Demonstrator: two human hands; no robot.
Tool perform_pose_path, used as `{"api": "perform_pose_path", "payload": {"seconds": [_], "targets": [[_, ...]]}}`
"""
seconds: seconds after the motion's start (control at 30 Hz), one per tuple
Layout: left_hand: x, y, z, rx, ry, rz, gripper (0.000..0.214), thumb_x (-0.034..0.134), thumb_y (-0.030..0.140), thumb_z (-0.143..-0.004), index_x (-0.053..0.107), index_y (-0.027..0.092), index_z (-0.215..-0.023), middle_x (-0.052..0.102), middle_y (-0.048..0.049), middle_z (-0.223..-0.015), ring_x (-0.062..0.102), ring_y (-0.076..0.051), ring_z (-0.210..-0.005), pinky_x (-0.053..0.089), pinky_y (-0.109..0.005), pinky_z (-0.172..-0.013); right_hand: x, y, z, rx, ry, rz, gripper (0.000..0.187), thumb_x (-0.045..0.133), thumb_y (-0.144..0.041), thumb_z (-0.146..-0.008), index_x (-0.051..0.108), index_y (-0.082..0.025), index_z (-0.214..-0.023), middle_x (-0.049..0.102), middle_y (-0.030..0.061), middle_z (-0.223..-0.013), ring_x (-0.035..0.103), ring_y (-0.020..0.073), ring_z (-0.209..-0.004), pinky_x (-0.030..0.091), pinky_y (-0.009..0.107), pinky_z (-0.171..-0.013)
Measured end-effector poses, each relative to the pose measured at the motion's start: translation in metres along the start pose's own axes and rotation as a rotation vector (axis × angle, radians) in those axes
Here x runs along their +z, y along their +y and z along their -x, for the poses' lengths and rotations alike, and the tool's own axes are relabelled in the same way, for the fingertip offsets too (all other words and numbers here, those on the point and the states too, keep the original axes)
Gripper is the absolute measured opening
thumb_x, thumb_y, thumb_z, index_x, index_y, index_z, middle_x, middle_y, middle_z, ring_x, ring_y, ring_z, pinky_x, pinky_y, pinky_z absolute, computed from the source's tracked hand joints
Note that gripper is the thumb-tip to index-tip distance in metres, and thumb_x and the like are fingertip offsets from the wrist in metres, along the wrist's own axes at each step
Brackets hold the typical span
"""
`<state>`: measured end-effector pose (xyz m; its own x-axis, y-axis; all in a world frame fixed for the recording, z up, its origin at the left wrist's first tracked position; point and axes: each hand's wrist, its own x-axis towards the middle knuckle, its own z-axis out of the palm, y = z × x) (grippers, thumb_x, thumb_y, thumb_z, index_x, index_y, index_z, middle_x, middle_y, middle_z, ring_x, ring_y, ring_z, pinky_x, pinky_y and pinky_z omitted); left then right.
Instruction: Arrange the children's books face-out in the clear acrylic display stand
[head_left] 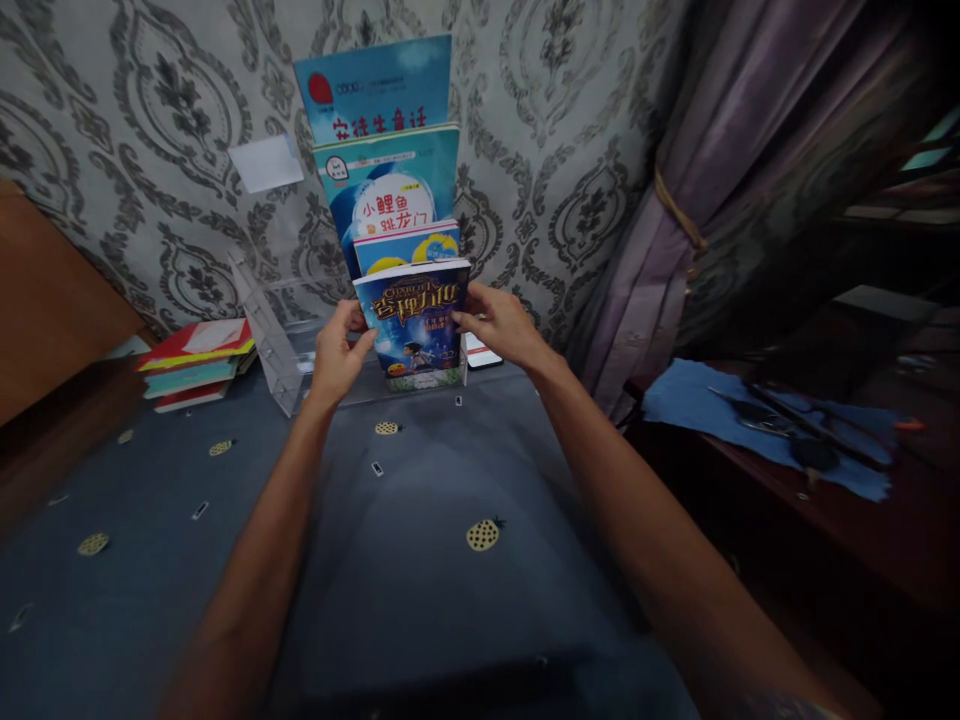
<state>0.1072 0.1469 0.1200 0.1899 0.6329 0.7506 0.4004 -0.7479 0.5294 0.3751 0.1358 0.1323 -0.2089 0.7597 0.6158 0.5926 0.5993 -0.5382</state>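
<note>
A dark blue book (415, 325) with a starry cover stands upright in the lowest front slot of a clear tiered rack (274, 340). My left hand (339, 350) grips the book's left edge, fingers curled round it. My right hand (501, 322) holds its right edge, fingers on the cover. Behind it, rising in steps, stand a yellow and blue book (406, 245), a teal book with a white fish picture (386, 185) and a light blue book (373, 88) at the top.
A stack of flat red, teal and yellow books (196, 362) lies left of the rack on the blue patterned tablecloth (420, 560). A purple curtain (720, 190) hangs at the right. A blue cloth with dark tools (772, 420) lies on a dark side table.
</note>
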Motion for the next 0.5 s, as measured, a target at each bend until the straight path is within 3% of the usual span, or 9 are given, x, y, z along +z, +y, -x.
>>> {"api": "perform_pose_path", "payload": {"seconds": [0.2, 0.5], "targets": [[-0.001, 0.011, 0.005, 0.035, 0.0, -0.346, 0.022, 0.056, 0.029, -0.093, 0.051, 0.022, -0.113, 0.067, -0.0017, -0.09, 0.066, -0.018, -0.082, 0.052, -0.03, -0.075, -0.007, -0.005, 0.0, -0.055, -0.04, 0.079, 0.016, 0.057, -0.028, -0.089, 0.063, -0.02, -0.103, 0.072, 0.0074, -0.097, 0.065, 0.0257, -0.088, 0.051, 0.038, -0.08], [0.008, 0.019, 0.007, -0.061, -0.028, -0.541, 0.026, 0.049, 0.022, -0.094, 0.043, 0.024, -0.119, 0.069, -0.0041, -0.092, 0.069, -0.023, -0.087, 0.054, -0.034, -0.079, -0.011, -0.011, 0.0, -0.027, -0.068, 0.137, 0.015, 0.057, -0.026, -0.088, 0.064, -0.018, -0.099, 0.069, 0.0047, -0.084, 0.062, 0.0226, -0.077, 0.045, 0.033, -0.072]]}}
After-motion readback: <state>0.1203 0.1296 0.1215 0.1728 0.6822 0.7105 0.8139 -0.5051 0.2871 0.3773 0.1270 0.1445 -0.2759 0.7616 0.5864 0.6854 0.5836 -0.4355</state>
